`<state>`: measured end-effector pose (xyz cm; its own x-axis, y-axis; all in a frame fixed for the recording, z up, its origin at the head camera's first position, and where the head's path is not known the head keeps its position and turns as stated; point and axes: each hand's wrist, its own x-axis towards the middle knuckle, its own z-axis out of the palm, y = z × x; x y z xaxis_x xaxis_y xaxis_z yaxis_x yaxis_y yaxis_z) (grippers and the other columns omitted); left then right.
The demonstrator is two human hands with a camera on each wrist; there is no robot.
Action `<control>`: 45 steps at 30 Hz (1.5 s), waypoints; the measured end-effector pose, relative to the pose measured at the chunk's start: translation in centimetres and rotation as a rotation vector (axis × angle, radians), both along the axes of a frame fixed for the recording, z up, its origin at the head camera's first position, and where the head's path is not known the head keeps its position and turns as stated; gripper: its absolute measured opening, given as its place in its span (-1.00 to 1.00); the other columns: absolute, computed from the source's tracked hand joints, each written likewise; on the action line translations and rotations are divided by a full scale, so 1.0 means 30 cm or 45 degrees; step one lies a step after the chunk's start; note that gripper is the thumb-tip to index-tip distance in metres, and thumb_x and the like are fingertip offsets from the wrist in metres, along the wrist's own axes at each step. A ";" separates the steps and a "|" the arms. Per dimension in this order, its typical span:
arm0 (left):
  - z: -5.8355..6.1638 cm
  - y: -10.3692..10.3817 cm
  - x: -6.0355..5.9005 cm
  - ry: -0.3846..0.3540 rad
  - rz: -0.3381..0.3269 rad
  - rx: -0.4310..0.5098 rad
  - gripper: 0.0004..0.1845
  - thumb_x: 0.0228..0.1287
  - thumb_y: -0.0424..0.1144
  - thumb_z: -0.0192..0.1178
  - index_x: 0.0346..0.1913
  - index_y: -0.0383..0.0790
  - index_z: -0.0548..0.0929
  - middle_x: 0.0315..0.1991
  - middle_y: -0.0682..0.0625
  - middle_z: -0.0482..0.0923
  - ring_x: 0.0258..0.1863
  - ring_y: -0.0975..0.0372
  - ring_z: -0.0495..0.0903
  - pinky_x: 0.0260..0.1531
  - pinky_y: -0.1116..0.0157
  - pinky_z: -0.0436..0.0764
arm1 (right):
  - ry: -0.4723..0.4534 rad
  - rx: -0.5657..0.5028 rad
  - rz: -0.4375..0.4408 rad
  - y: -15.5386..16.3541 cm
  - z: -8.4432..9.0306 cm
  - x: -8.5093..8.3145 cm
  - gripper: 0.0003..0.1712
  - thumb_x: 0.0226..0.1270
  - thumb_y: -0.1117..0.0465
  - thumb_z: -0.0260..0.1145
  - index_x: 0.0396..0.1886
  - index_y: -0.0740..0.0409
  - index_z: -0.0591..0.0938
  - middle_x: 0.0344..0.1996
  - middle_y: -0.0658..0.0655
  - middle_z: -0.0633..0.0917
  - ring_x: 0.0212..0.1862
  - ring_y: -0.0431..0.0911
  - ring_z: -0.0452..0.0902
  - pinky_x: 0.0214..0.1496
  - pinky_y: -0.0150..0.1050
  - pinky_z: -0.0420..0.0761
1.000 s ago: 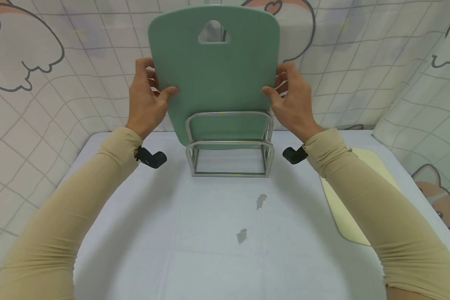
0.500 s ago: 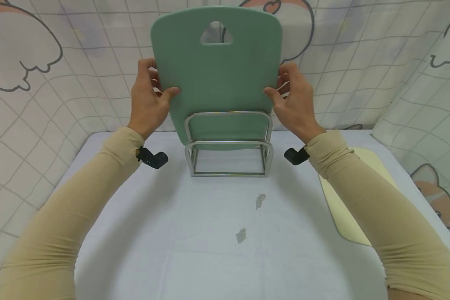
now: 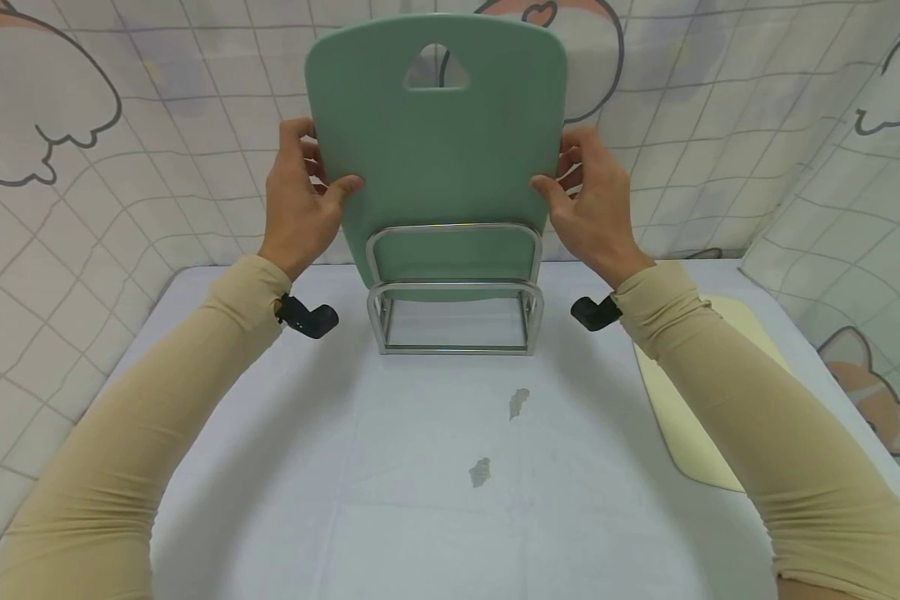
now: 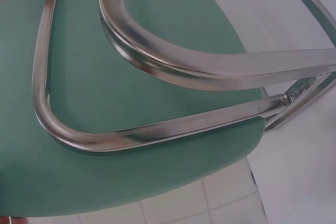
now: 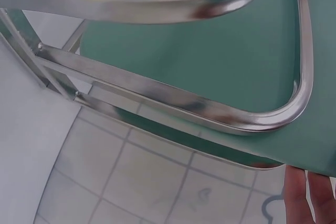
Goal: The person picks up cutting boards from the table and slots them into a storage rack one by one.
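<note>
A white table [image 3: 420,500] is stretching out in front of the person, backed by a checked curtain [image 3: 157,167] with cartoon drawings, and a pale yellow board [image 3: 690,425] is lying flat on it near the right arm. A green cutting board [image 3: 435,150] is standing upright at the far middle of the table, its lower edge sitting down inside a metal rack [image 3: 453,292] behind the two front loops. The left hand [image 3: 296,204] is pinching the board's left edge, thumb on the front and fingers curled behind, while the right hand [image 3: 588,204] is gripping the right edge the same way.
</note>
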<state>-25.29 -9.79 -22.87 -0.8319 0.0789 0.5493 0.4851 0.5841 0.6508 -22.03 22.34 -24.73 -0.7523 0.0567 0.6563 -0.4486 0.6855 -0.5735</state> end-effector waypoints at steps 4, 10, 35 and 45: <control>-0.002 0.004 0.000 0.000 0.002 -0.006 -0.41 0.44 -0.28 0.28 0.40 -0.15 0.25 0.08 -0.17 0.47 -0.04 0.21 0.45 -0.02 0.36 0.54 | -0.006 -0.001 -0.008 0.003 0.000 0.002 -0.63 0.42 0.26 0.35 0.14 0.21 0.50 -0.22 0.24 0.62 -0.22 0.02 0.66 -0.16 -0.44 0.50; -0.005 0.011 0.001 -0.007 -0.004 -0.003 -0.41 0.44 -0.28 0.27 0.40 -0.14 0.26 0.09 -0.16 0.46 -0.04 0.21 0.46 -0.01 0.35 0.54 | -0.023 0.015 -0.014 0.009 0.000 0.008 -0.62 0.45 0.25 0.34 0.17 0.21 0.50 -0.19 0.26 0.62 -0.20 0.04 0.65 -0.14 -0.37 0.51; -0.022 0.022 -0.009 0.004 -0.020 -0.026 -0.42 0.45 -0.28 0.27 0.39 -0.17 0.25 0.09 -0.19 0.47 -0.05 0.19 0.47 -0.04 0.36 0.53 | -0.012 0.021 -0.028 0.024 -0.016 0.006 -0.63 0.42 0.27 0.35 0.14 0.22 0.50 -0.20 0.26 0.62 -0.21 0.04 0.66 -0.17 -0.43 0.48; -0.025 0.022 -0.009 0.001 -0.022 -0.032 -0.42 0.44 -0.29 0.28 0.38 -0.19 0.25 0.09 -0.20 0.48 -0.05 0.18 0.48 -0.05 0.36 0.53 | 0.005 -0.006 -0.024 0.025 -0.023 0.003 -0.64 0.37 0.30 0.37 0.09 0.24 0.51 -0.22 0.25 0.63 -0.24 0.00 0.65 -0.18 -0.49 0.48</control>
